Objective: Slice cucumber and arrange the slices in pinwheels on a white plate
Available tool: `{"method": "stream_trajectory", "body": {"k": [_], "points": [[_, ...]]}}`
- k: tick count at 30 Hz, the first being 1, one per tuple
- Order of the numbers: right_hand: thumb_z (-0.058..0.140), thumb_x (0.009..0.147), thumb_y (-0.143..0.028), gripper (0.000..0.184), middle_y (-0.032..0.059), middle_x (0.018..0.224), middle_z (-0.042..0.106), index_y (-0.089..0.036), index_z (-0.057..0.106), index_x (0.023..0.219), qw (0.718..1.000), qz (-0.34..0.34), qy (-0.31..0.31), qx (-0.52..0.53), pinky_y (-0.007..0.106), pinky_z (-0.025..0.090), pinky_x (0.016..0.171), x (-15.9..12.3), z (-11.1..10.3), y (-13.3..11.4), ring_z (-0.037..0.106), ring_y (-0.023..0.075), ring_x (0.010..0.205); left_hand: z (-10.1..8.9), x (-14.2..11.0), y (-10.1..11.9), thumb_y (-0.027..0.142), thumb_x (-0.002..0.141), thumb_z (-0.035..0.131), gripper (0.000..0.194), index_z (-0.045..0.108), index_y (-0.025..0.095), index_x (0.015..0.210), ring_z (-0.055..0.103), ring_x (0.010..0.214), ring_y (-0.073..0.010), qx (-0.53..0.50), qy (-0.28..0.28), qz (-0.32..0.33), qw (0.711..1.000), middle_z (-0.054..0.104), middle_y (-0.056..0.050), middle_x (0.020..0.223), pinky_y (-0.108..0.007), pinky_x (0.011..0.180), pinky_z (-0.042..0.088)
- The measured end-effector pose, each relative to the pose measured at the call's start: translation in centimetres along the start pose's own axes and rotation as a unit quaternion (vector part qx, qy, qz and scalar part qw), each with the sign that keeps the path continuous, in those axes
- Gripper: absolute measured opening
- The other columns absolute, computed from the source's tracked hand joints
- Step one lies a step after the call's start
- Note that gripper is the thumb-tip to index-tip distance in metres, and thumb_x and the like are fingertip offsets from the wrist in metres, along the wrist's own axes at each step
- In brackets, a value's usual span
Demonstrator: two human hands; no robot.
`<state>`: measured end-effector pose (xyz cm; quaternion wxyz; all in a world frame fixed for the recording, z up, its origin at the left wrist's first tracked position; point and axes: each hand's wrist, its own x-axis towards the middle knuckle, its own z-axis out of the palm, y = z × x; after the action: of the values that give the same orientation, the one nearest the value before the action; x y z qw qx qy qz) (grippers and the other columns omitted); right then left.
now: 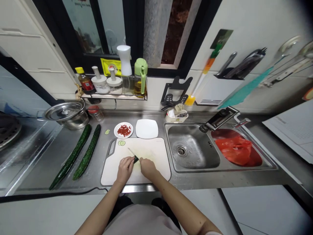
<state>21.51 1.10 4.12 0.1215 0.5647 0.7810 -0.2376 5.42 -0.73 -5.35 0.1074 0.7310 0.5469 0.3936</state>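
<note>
Cucumber piece lies between left hand, curled onto it, and right hand, clenched round knife.

Steel counter: lidded pot and red-lidded jar back left, two cucumbers in front, cutting board centre, two white plates just behind it, green slice nearby.

One camera here, worn on the head of the person standing at the front edge of the bench. It faces forward and steeply down, near enough that the left hand and right hand sit below mid-view. Its wide sweep climbs past the back edge to the window; rightward it blurs, and I couldn't swear where the bench stops.
</note>
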Motion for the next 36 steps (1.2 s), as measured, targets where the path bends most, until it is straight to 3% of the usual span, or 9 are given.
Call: {"method": "stream_trajectory", "body": {"k": [7,27,36], "points": [[0.041,0.086,-0.004,0.028,0.0143,0.095,0.068,-0.014,0.054,0.109,1.000,0.016,-0.007,-0.021,0.031,0.049,0.076,-1.5,1.4,1.5,0.067,0.0234,0.094,0.2,-0.1,-0.2,0.025,0.095,0.045,0.025,0.065,0.022,0.108,0.063,0.093,-0.0190,0.003,0.004,0.003,1.000,0.070,-0.007,0.098,-0.038,0.085,0.050],[0.037,0.087,-0.002,0.033,0.0152,0.100,0.069,-0.011,0.054,0.114,1.000,-0.013,0.021,-0.003,0.030,0.050,0.078,1.1,-0.5,-1.1,0.067,0.0224,0.098,-0.1,-0.2,0.1,0.027,0.095,0.044,0.026,0.067,0.022,0.107,0.063,0.094,-0.0192,0.005,-0.007,-0.010,1.000,0.069,-0.007,0.098,-0.038,0.086,0.049],[0.037,0.086,0.000,0.033,0.0155,0.098,0.069,-0.011,0.054,0.112,1.000,-0.001,0.015,-0.007,0.030,0.049,0.077,-0.6,0.3,0.0,0.067,0.0227,0.096,-0.3,-0.1,0.4,0.028,0.095,0.044,0.026,0.066,0.021,0.107,0.063,0.094,-0.0191,0.014,-0.014,-0.017,1.000,0.069,-0.007,0.098,-0.037,0.087,0.048]]}}
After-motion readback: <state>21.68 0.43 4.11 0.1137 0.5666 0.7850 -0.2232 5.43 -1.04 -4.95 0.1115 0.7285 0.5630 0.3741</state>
